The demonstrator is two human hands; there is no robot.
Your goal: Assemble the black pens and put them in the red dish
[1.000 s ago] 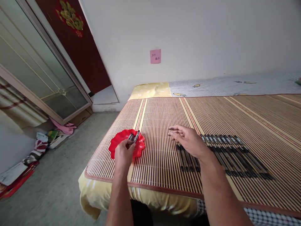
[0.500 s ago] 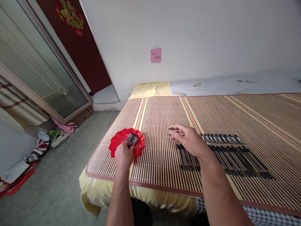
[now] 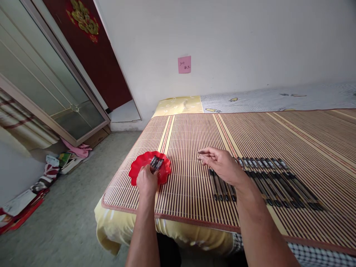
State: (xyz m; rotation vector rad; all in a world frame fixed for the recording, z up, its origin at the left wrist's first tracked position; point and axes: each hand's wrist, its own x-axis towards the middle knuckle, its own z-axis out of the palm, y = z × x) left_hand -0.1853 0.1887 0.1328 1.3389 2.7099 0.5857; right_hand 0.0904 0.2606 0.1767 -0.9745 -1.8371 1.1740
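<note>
My left hand (image 3: 148, 179) reaches over the scalloped red plate (image 3: 137, 168), its thumb and fingers closed at the lower end of several short black printed pieces (image 3: 157, 162). Their exact kind is too small to make out. To the right, my right hand (image 3: 218, 163) hovers above the mat with thumb and fingers slightly apart and nothing visible between them. Beneath and beside it lies a row of slim black pens (image 3: 278, 185) with clear barrels, side by side. Short dark labelled pieces (image 3: 261, 163) line up at their far ends. The right hand and forearm hide part of the row.
A striped bamboo mat (image 3: 189, 148) covers the bed, over a yellow sheet (image 3: 178, 105). A pink note (image 3: 184, 64) is stuck on the white wall. At left stand a glass-panelled door (image 3: 55, 81) and assorted items on the floor (image 3: 41, 181).
Almost nothing differs. My left hand stays at the black pieces in the plate, and my right hand has shifted very slightly left. The view has moved a touch.
</note>
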